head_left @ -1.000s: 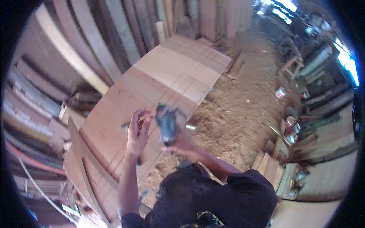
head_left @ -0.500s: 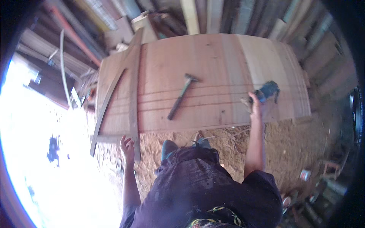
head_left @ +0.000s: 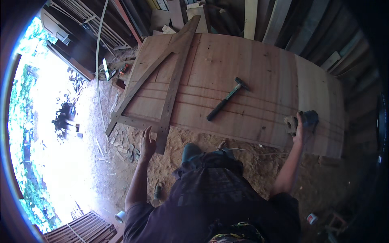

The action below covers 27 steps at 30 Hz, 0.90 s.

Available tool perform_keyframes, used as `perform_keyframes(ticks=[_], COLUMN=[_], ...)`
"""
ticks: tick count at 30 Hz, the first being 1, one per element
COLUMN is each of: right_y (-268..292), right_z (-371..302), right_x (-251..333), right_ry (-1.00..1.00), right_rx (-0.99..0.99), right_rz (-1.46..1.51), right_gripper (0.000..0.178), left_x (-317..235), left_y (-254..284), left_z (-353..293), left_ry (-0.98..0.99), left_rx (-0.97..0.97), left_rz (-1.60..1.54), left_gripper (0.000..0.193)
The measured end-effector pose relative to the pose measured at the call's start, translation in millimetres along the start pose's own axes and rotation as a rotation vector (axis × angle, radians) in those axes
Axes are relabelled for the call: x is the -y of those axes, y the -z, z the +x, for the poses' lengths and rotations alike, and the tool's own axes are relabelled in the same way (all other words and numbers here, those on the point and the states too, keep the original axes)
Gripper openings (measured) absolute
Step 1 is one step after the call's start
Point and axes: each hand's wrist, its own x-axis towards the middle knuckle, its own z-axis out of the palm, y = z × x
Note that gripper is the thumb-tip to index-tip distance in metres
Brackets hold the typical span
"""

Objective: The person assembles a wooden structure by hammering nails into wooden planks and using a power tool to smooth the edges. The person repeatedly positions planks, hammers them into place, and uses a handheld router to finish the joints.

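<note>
My right hand is closed around a blue handheld power tool, shaped like a trim router with a brownish plate at its left end. The tool is over the right part of a large wooden panel, near its front edge. My left hand holds nothing, its fingers stretched out beside the near corner of a triangular wooden frame; whether they touch it I cannot tell. The frame lies across the panel's left part and sticks out past the front edge. A hammer with a dark grip lies mid-panel.
Long shallow grooves run across the panel. Boards lean along the back. A thin bent strip stands at the left, near an orange-and-black tool on the ground. Wood scraps litter the sandy floor, and a slatted wooden piece lies lower left.
The view has swung left, so the panel, frame and hammer sit further right and tilted in the picture. My right hand still grips the tool; my left has come closer to the frame's corner.
</note>
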Motion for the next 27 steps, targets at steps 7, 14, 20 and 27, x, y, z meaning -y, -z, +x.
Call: perform_keyframes(ticks=[7,14,20,27], right_y=[2.4,56.3,-146.6,-368.8], right_z=[-5.8,11.4,-93.8,-90.0], right_x=[16.2,20.6,34.4,-2.0], right_ry=[-0.022,0.563,0.563,0.275], right_rx=[-0.153,-0.617,-0.137,0.843], right_rz=[-0.48,-0.892,-0.394,-0.587], right_gripper=[0.122,0.111,0.054,0.034], left_x=[19.5,5.0,24.0,-15.4], left_y=[24.3,14.0,15.0,3.2], left_z=[41.5,55.0,45.8,72.3], left_ry=[-0.089,-0.201,-0.184,-0.133], left_rx=[0.278,0.368,0.229,0.355], left_rz=[0.176,0.233,0.264,0.297], left_gripper=[0.1,0.106,0.109,0.118])
